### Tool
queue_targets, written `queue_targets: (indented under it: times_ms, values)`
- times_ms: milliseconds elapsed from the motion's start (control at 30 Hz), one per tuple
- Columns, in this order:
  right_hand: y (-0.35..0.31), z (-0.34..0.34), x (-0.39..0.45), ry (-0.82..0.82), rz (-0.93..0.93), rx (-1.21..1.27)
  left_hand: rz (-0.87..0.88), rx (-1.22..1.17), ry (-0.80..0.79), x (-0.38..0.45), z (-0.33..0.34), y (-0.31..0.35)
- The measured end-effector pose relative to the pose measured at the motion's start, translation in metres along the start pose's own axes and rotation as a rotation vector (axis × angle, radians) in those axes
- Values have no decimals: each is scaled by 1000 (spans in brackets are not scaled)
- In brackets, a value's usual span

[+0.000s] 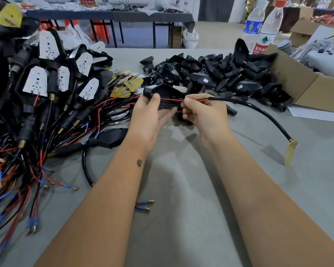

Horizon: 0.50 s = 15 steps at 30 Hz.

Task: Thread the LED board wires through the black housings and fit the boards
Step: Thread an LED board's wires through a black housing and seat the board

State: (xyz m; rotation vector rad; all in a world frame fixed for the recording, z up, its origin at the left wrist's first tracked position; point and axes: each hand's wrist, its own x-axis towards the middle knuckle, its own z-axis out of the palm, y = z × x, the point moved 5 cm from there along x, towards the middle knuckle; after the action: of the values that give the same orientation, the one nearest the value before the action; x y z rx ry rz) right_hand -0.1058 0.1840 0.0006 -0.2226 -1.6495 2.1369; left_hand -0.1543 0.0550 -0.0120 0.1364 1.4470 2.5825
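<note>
A big tangle of finished lamps point(37, 81) covers the left side of the grey counter point(181, 189): white LED boards sit in black housings, with red and black wires trailing toward the near edge, many ending in blue-sleeved brass terminals. Just right of that heap, near the middle, lies a small cluster of yellow boards point(127, 85) with their backs up. 2 loose terminals point(146, 206) rest on the counter between the forearms.

The left hand point(148, 114) grips a black housing point(162, 93) from below, fingers curled under it and the thumb pressed on top, holding it above the counter. A thin red wire point(172, 100) runs along the housing from the thumb to the right hand point(202, 112), which pinches that wire between thumb and forefinger, the other fingers curled in. From the pinch a black cable point(258, 110) arcs away to the right and down, ending in a yellow LED board point(290, 153) that stands tilted on the counter, well apart from the hands.

Behind the hands, a pile of empty housings point(220, 74) spreads across the counter. Further right sits an open cardboard box point(305, 87), and behind it stand 2 plastic water bottles point(266, 31).
</note>
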Motion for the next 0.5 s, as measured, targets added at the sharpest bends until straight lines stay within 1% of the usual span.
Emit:
queue_targets:
  times_ms: [67, 200, 267, 367, 433, 500]
  values:
    - [0, -1, 1, -1, -1, 34, 8, 64, -10, 0, 1, -2]
    - [-1, -5, 4, 21, 29, 206, 8, 167, -39, 0, 3, -2]
    - [-2, -6, 4, 14, 28, 229, -7, 213, -57, -3, 4, -2]
    - [-3, -3, 1, -37, 10, 145, -31, 262, -75, -6, 5, -5]
    - [-3, -2, -1, -66, -8, 24, -43, 280, -72, -6, 5, -5]
    - [-6, -2, 0, -61, -51, -138, -79, 270, -71, -6, 6, -6]
